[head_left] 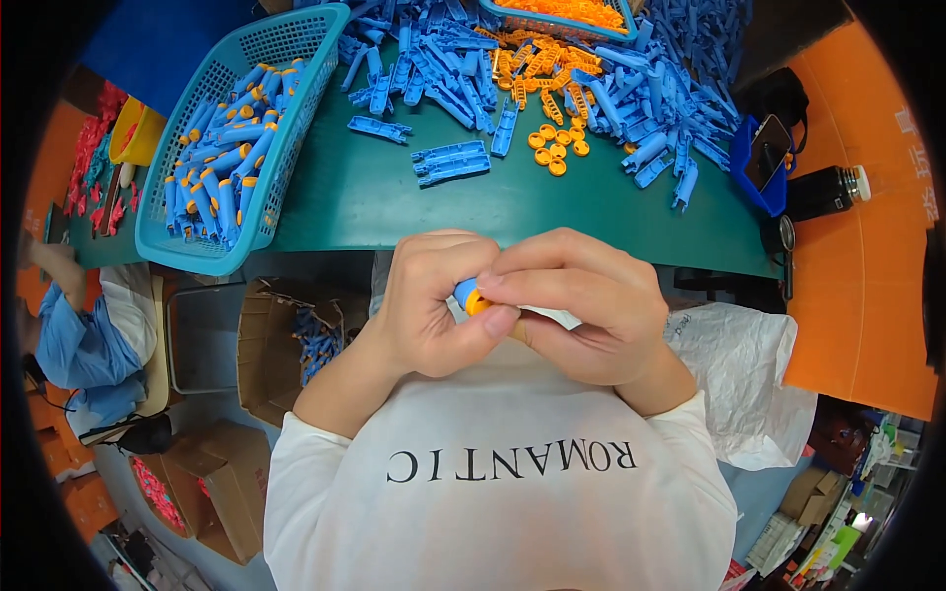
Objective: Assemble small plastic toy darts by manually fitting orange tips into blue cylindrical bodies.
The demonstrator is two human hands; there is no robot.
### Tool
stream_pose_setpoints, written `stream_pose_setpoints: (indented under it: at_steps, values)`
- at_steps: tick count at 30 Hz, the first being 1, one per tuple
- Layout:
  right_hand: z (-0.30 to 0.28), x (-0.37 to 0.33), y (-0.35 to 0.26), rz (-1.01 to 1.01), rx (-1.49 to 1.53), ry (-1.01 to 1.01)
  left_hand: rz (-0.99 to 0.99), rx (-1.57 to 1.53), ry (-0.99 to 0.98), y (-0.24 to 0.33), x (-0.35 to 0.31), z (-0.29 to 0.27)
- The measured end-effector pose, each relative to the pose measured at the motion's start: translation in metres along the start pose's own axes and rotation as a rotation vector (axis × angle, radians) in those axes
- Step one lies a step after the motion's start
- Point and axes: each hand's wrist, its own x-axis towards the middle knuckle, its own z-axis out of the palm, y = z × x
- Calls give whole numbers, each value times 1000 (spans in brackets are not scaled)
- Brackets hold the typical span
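Left grip (426,300) holds the blue tube (464,291), right grip (596,305) pinches its orange cap (477,303); we should keep them coaxial.

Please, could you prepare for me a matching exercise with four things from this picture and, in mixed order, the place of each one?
Things:
1. blue-and-orange piece
2. teal basket
3. small orange caps
4. black bottle

Places:
A. near the picture's right edge
B. between the left hand and the right hand
C. upper left of the picture
D. grouped on the green table

Pairs: 1-B, 2-C, 3-D, 4-A
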Motion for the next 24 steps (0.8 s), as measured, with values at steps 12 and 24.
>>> stream_pose_setpoints:
  at_steps: [12,24]
  values:
    - [-1,-5,7,102,94,-30,-1,-29,74,-3,-5,9]
    - [-36,-33,42,531,172,201,-360,1376,720,6,24,-125]
